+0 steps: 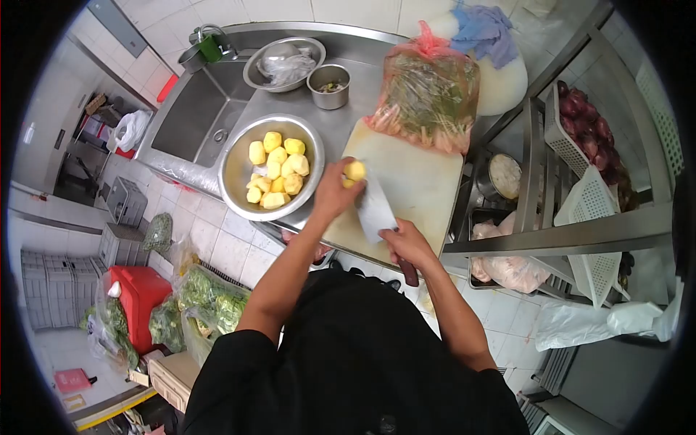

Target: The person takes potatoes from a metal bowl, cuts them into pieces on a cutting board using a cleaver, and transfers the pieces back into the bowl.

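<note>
My left hand (337,191) is closed around a peeled yellow potato (354,171) over the left side of a white cutting board (422,190). In my right hand (410,246) is a cleaver (375,208); its dark handle sticks out below my fist. The broad blade slants up and left, its upper end right beside the potato. Left of the board, a large steel bowl (230,164) holds several peeled potatoes (275,155), some whole and some in pieces.
A red plastic bag of leafy greens (428,94) covers the board's far end. Behind the bowl stand a steel pot (328,87) and a basin (250,71) with crumpled plastic. The sink (197,116) lies left; a metal rack (533,156) with red onions (586,127) stands right.
</note>
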Demonstrator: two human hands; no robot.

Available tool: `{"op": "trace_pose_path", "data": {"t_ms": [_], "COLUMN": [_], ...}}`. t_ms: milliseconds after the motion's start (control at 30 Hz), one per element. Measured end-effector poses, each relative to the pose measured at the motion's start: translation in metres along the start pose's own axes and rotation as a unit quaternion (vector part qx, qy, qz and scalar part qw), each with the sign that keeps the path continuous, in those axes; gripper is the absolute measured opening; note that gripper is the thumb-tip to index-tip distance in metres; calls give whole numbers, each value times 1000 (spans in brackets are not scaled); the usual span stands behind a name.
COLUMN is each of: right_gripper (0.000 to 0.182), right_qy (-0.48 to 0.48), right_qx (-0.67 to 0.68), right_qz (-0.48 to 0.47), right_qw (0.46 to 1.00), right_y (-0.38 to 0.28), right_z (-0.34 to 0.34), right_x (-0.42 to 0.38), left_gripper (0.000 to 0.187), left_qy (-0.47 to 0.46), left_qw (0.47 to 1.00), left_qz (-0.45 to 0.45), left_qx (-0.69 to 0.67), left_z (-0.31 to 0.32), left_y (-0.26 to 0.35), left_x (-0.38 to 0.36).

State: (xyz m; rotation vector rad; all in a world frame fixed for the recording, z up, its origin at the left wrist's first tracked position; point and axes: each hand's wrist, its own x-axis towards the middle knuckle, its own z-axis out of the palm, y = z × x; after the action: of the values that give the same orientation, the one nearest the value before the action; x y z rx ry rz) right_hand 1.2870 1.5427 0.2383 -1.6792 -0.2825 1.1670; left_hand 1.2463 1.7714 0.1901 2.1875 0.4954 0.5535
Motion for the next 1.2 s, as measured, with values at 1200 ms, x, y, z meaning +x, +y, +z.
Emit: {"op": "trace_pose_path", "data": {"t_ms": [1200], "right_gripper": [22], "right_qy": [184], "right_qx": [-24], "right_qz": [24], "right_qw": [982], "right_y": [73], "right_z": [-46], "right_x": [-42], "left_gripper": [64], "left_qy": [-268], "left_qw": [922], "left_qz": [-172], "left_qx": [220], "left_z": [-177], "left_y": [-128], "left_x": [57]}}
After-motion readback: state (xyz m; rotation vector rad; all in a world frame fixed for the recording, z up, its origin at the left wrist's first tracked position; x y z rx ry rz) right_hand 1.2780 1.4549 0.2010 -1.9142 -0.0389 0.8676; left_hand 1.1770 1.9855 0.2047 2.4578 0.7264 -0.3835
